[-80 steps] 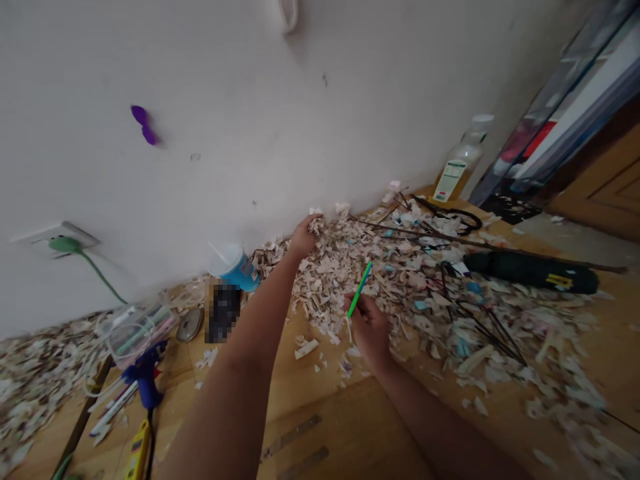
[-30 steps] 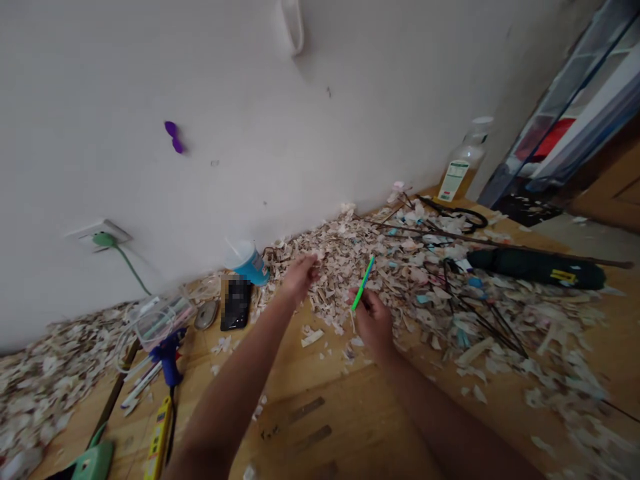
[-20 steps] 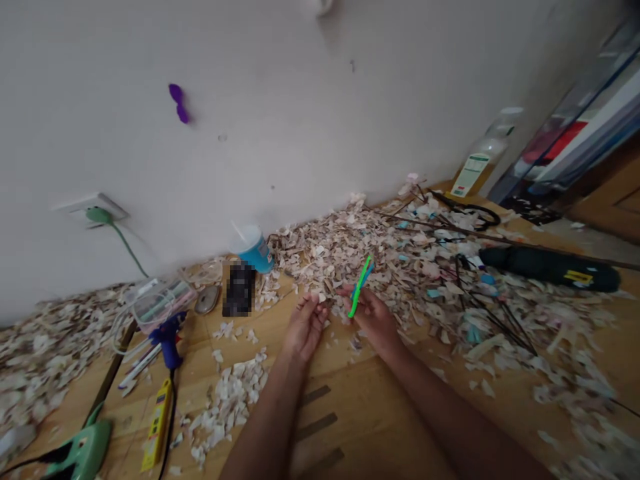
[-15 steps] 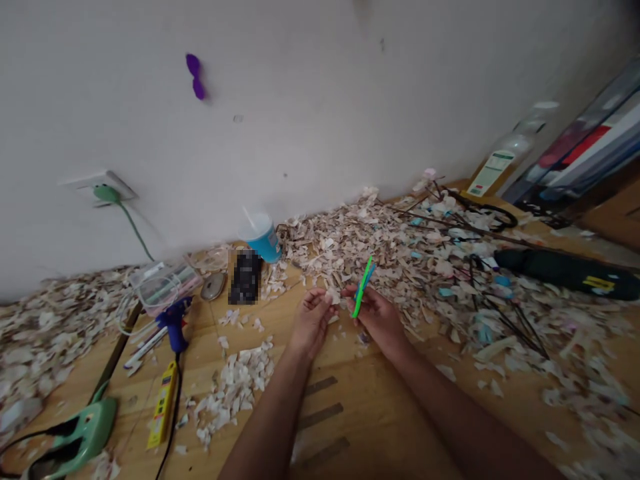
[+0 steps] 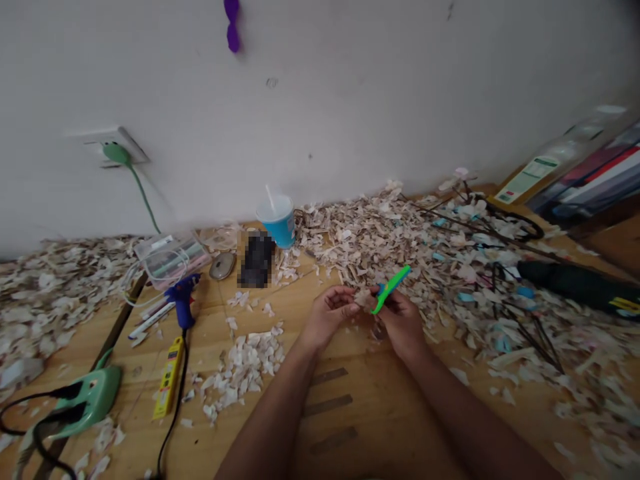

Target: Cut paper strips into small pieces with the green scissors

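My left hand (image 5: 330, 313) is curled, pinching a small pale shell-like chip (image 5: 361, 298) between thumb and fingers. My right hand (image 5: 403, 319) is closed round a bright green thin tool (image 5: 391, 289), whose tip meets the chip. Both hands hover over the wooden floor (image 5: 350, 413), just in front of a big heap of pale chips (image 5: 400, 233) along the white wall. A smaller pile of chips (image 5: 240, 367) lies to the left of my left forearm.
By the wall stand a blue cup with a straw (image 5: 277, 219), a dark phone (image 5: 256, 259) and a clear box (image 5: 170, 257). A blue glue gun (image 5: 184, 300), yellow cutter (image 5: 170, 377) and green tool (image 5: 85, 400) lie left. A dark umbrella (image 5: 580, 285) and a bottle (image 5: 540, 173) lie right.
My left hand came back from the far heap with a chip and met my right hand near me. The view tilted down and to the left, showing the small pile and green tool.
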`<control>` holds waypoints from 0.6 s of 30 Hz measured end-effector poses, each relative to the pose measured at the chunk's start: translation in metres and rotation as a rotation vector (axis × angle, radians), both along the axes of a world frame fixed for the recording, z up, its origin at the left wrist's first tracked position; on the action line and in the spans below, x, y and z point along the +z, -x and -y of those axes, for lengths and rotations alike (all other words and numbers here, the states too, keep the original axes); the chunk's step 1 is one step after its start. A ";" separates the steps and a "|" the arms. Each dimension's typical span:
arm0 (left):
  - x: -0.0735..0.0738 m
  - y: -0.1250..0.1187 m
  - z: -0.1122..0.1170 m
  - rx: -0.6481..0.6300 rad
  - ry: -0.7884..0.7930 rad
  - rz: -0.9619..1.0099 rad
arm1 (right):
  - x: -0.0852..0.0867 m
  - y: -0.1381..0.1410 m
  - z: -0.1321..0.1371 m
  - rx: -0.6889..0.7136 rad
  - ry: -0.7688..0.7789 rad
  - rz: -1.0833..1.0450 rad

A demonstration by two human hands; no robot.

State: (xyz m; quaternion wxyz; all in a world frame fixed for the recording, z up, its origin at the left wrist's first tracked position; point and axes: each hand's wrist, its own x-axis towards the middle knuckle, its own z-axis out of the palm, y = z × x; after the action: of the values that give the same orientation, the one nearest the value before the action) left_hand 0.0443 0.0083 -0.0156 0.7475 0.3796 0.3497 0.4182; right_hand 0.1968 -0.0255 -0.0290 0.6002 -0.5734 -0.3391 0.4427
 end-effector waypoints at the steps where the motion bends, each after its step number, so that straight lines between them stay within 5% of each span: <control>1: 0.000 0.000 0.000 -0.019 0.009 -0.006 | -0.002 0.000 0.000 -0.009 -0.021 0.022; 7: -0.002 -0.004 0.003 0.028 0.034 -0.001 | -0.012 0.002 0.004 0.039 -0.065 0.073; 18: -0.007 -0.008 0.004 0.090 0.025 0.107 | -0.006 -0.002 -0.001 -0.040 -0.064 0.066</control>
State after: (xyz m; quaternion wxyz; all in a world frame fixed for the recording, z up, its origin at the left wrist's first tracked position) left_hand 0.0519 0.0041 -0.0224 0.7501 0.3314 0.3311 0.4667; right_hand 0.1987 -0.0249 -0.0353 0.6155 -0.5748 -0.3612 0.4005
